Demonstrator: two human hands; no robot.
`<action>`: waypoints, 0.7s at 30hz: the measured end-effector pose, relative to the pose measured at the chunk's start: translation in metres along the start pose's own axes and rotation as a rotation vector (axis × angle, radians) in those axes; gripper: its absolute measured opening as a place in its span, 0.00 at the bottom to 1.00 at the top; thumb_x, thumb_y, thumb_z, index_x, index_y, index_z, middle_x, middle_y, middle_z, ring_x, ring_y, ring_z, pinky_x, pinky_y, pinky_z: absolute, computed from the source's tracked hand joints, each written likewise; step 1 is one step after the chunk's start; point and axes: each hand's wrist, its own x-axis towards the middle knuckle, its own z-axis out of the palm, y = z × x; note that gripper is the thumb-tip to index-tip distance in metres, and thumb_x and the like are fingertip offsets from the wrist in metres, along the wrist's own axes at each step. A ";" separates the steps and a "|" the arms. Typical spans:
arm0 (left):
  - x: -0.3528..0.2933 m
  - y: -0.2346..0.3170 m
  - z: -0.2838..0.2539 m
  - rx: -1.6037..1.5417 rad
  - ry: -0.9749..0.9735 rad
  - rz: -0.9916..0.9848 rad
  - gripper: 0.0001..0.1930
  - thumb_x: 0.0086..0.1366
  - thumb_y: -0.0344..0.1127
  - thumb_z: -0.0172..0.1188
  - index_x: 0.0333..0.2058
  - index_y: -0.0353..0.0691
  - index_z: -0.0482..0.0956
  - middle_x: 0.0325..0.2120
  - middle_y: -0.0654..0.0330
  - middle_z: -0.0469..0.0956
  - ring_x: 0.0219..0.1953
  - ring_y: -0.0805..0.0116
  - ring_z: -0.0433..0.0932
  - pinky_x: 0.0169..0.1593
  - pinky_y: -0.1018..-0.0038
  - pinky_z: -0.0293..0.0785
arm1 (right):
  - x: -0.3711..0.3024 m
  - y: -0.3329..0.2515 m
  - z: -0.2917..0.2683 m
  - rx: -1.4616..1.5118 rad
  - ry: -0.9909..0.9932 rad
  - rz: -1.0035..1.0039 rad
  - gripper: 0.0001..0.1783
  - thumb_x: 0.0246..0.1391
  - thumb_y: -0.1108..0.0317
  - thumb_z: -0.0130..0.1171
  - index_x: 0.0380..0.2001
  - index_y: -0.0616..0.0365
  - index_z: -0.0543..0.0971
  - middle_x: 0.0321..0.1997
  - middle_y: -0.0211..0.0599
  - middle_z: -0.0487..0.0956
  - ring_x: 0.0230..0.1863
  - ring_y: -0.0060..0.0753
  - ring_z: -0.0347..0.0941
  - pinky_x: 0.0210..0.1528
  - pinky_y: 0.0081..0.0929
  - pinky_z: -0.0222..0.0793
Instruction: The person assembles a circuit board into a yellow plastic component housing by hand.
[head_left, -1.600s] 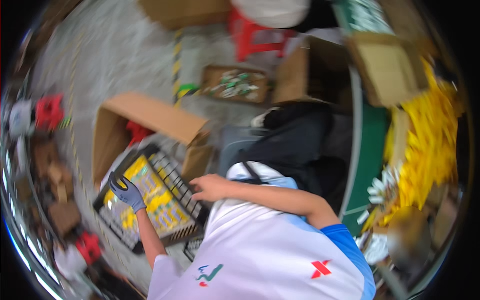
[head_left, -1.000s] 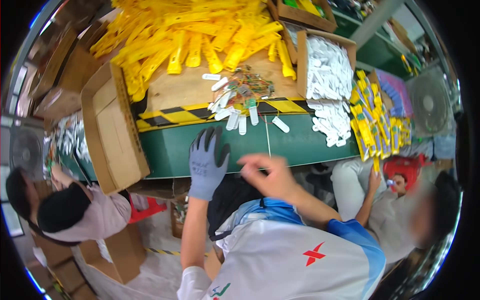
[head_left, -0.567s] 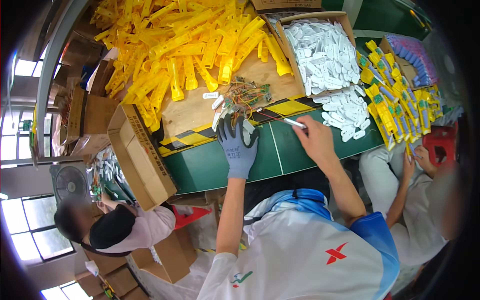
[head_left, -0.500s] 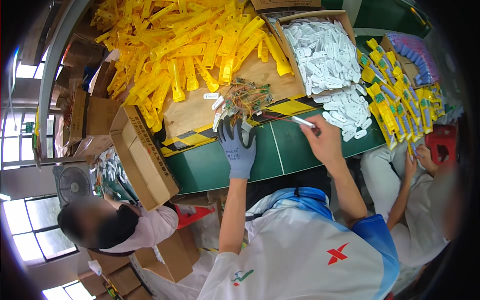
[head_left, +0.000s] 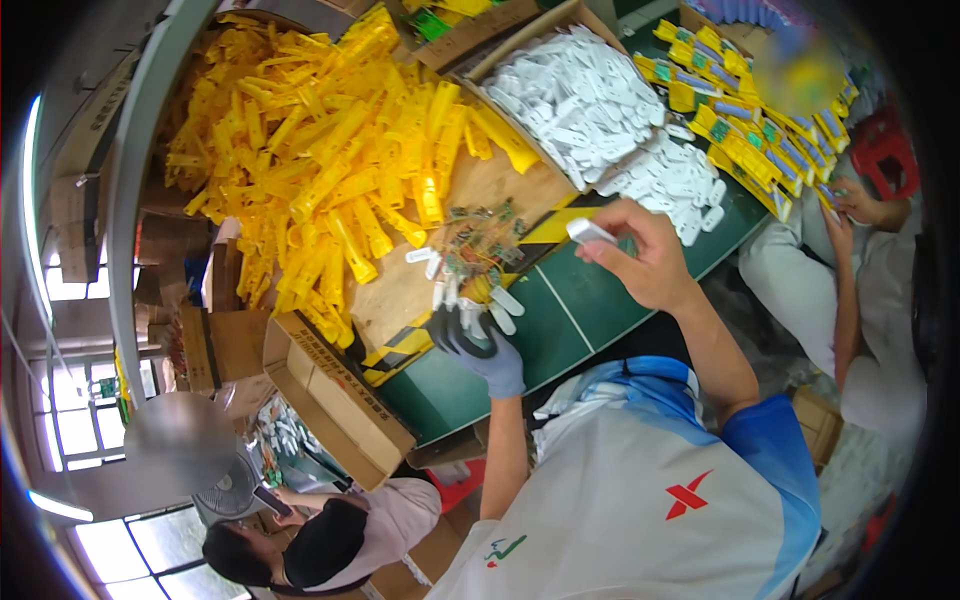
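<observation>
White piece: a small, slim white plastic piece (head_left: 588, 232) is raised above the front of the green table (head_left: 545, 330), near the striped tape (head_left: 560, 224).
Right hand: the bare right hand (head_left: 648, 258) pinches that piece between thumb and forefinger, the other fingers curled.
Left hand: the left hand (head_left: 482, 358), in a grey glove with dark fingertips, reaches over the table edge; its fingers are bent and slightly apart, and I cannot tell whether they grip anything.
Wired bundle: just beyond the glove lies a tangle of wires and small green boards (head_left: 480, 240), with white strips (head_left: 506, 310) at its near end.
Yellow heap: long yellow plastic parts (head_left: 300, 160) pile over a wooden board (head_left: 385, 300), beyond the tangle and to its left.
White stock: a cardboard box (head_left: 483, 72) brims with white pieces; more lie loose (head_left: 668, 185) beside it.
Far right: yellow assemblies with lavender cylinders (head_left: 765, 150) lie in rows near a seated co-worker's hands (head_left: 848, 212).
Lower left: an open shallow carton (head_left: 335, 405) tilts at the table's end; another co-worker (head_left: 345, 530) sits beyond.
</observation>
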 end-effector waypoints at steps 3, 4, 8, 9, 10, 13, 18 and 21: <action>0.024 0.006 -0.013 0.080 0.049 0.177 0.18 0.58 0.23 0.59 0.49 0.32 0.74 0.50 0.47 0.74 0.56 0.47 0.69 0.64 0.56 0.59 | -0.011 -0.002 0.008 -0.191 -0.036 -0.071 0.11 0.56 0.70 0.64 0.40 0.63 0.78 0.32 0.33 0.82 0.31 0.19 0.75 0.33 0.20 0.71; 0.039 0.009 -0.017 -0.006 -0.021 0.119 0.16 0.58 0.24 0.59 0.47 0.33 0.75 0.47 0.47 0.74 0.54 0.45 0.70 0.62 0.55 0.61 | -0.019 -0.002 0.012 -0.039 0.027 0.109 0.09 0.56 0.71 0.63 0.39 0.64 0.79 0.32 0.34 0.82 0.31 0.21 0.76 0.34 0.19 0.71; 0.117 -0.020 0.003 -0.339 -0.132 -0.295 0.16 0.63 0.31 0.61 0.47 0.30 0.75 0.42 0.48 0.79 0.43 0.57 0.79 0.49 0.67 0.73 | -0.049 0.019 0.022 0.267 0.130 0.451 0.11 0.57 0.73 0.63 0.42 0.66 0.79 0.35 0.36 0.81 0.34 0.19 0.76 0.35 0.15 0.71; 0.135 -0.046 0.014 -0.377 -0.178 -0.316 0.16 0.64 0.34 0.60 0.48 0.32 0.76 0.39 0.50 0.81 0.41 0.63 0.80 0.45 0.69 0.74 | -0.057 0.022 0.026 0.272 0.100 0.445 0.11 0.57 0.73 0.63 0.42 0.66 0.79 0.35 0.36 0.81 0.34 0.19 0.76 0.35 0.15 0.71; 0.158 -0.049 0.021 -0.334 -0.259 -0.356 0.17 0.65 0.36 0.60 0.49 0.34 0.76 0.35 0.52 0.82 0.38 0.64 0.80 0.43 0.70 0.74 | -0.063 0.027 0.027 0.256 0.096 0.396 0.11 0.57 0.74 0.62 0.43 0.67 0.79 0.37 0.36 0.81 0.34 0.20 0.76 0.36 0.16 0.72; 0.202 -0.047 0.056 -0.135 -0.296 -0.264 0.22 0.62 0.44 0.63 0.50 0.36 0.75 0.36 0.50 0.82 0.39 0.54 0.81 0.45 0.64 0.74 | -0.063 0.030 0.030 0.273 0.084 0.274 0.12 0.57 0.76 0.62 0.44 0.69 0.79 0.41 0.37 0.79 0.36 0.22 0.76 0.40 0.18 0.73; 0.251 -0.043 0.120 0.513 -0.615 -0.026 0.35 0.55 0.60 0.62 0.50 0.35 0.76 0.44 0.45 0.80 0.49 0.46 0.78 0.52 0.58 0.73 | -0.059 -0.002 0.033 -0.048 -0.080 0.306 0.14 0.52 0.75 0.65 0.43 0.62 0.82 0.36 0.36 0.81 0.33 0.21 0.77 0.38 0.21 0.73; 0.281 -0.069 0.122 0.512 -0.760 -0.059 0.33 0.51 0.60 0.62 0.43 0.34 0.81 0.46 0.42 0.79 0.50 0.47 0.78 0.53 0.60 0.73 | -0.062 -0.017 0.026 -0.097 -0.149 0.173 0.15 0.51 0.74 0.67 0.44 0.61 0.82 0.35 0.38 0.82 0.32 0.23 0.77 0.37 0.21 0.73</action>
